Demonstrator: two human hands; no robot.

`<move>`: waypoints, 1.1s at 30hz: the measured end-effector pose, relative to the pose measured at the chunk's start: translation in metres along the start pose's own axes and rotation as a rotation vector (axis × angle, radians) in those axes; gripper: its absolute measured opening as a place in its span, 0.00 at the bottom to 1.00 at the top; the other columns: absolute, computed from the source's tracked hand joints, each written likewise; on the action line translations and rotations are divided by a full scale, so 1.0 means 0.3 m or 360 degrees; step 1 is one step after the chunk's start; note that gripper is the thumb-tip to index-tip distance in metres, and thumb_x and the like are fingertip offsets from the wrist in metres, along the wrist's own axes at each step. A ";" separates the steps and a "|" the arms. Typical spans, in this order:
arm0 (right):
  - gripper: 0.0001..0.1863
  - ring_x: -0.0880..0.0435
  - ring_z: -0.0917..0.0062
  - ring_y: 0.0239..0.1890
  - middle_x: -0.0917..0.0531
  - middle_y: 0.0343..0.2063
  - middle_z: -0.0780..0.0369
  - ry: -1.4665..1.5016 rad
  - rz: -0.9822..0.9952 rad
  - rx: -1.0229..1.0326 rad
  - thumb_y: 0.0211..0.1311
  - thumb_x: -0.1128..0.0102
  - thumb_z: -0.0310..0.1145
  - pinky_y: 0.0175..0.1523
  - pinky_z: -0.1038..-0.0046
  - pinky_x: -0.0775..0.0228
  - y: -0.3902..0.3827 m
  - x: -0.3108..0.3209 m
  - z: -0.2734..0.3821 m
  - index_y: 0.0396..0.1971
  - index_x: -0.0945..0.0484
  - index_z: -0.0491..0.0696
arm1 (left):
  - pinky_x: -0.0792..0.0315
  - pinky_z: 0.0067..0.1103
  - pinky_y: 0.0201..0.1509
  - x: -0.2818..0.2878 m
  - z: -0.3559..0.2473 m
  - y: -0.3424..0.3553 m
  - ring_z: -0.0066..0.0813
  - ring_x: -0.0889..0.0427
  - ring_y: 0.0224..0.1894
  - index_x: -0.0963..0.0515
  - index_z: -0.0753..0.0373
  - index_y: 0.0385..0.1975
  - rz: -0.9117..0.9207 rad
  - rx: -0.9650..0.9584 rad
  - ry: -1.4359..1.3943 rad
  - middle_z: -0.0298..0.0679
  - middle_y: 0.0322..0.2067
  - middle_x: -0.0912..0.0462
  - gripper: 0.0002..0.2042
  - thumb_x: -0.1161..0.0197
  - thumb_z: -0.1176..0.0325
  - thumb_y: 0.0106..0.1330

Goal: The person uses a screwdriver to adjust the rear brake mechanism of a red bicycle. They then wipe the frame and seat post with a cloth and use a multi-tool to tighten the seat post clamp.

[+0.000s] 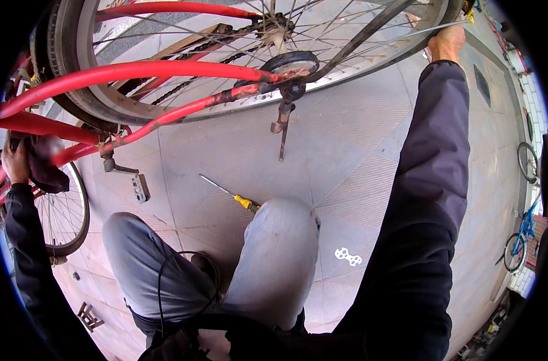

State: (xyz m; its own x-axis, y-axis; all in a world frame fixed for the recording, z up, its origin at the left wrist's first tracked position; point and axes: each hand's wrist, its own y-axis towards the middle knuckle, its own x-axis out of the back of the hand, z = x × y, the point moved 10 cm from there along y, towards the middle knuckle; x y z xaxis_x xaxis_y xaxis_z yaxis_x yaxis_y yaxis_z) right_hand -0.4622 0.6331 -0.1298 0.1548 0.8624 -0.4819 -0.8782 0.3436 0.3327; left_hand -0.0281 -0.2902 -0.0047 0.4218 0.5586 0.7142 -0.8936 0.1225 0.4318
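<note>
A red bicycle's spoked wheel fills the top of the view. At its right edge my right hand is closed around the tyre, where a thin metal rod ends; some fingers are hidden. Far left, my left hand is closed on a dark maroon saddle-shaped piece beside the red frame tubes. The fingertips there do not show. Between the hands are the chain, a rusty kickstand and a pedal.
Near my right knee a yellow-handled screwdriver lies on the tiled floor. A flat silver multi-hole wrench lies farther right. At left stands another spoked wheel, with a small dark stool-like thing below. A blue bicycle is far right.
</note>
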 end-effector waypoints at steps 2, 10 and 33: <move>0.24 0.22 0.70 0.47 0.20 0.46 0.58 -0.0015 -0.0024 0.0014 0.67 0.54 0.47 0.51 0.67 0.29 0.004 0.007 0.013 0.52 0.27 0.44 | 0.27 0.31 0.51 0.004 -0.012 0.016 0.47 0.24 0.51 0.22 0.53 0.45 -0.0029 -0.0016 0.0005 0.46 0.57 0.30 0.14 0.41 0.72 0.58; 0.23 0.24 0.66 0.49 0.22 0.48 0.57 -0.0032 -0.0041 -0.0024 0.67 0.56 0.44 0.53 0.61 0.30 -0.002 0.004 -0.009 0.53 0.29 0.43 | 0.27 0.32 0.50 0.000 -0.060 0.024 0.47 0.24 0.50 0.22 0.53 0.44 0.0029 -0.0254 0.0504 0.46 0.56 0.29 0.13 0.43 0.71 0.59; 0.23 0.20 0.66 0.45 0.19 0.44 0.58 -0.0123 -0.0016 -0.0170 0.68 0.60 0.44 0.50 0.64 0.29 -0.097 -0.037 -0.017 0.49 0.26 0.42 | 0.32 0.32 0.53 0.016 -0.098 0.025 0.50 0.26 0.52 0.30 0.67 0.54 0.0039 -0.0141 0.0447 0.51 0.53 0.27 0.21 0.42 0.65 0.61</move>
State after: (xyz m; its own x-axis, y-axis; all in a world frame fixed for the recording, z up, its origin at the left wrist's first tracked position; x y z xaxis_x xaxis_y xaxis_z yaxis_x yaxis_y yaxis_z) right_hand -0.4407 0.6117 -0.1381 0.1947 0.8868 -0.4193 -0.9189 0.3144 0.2383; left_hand -0.0372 -0.2626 -0.0144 0.3521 0.7660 0.5378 -0.9181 0.1708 0.3577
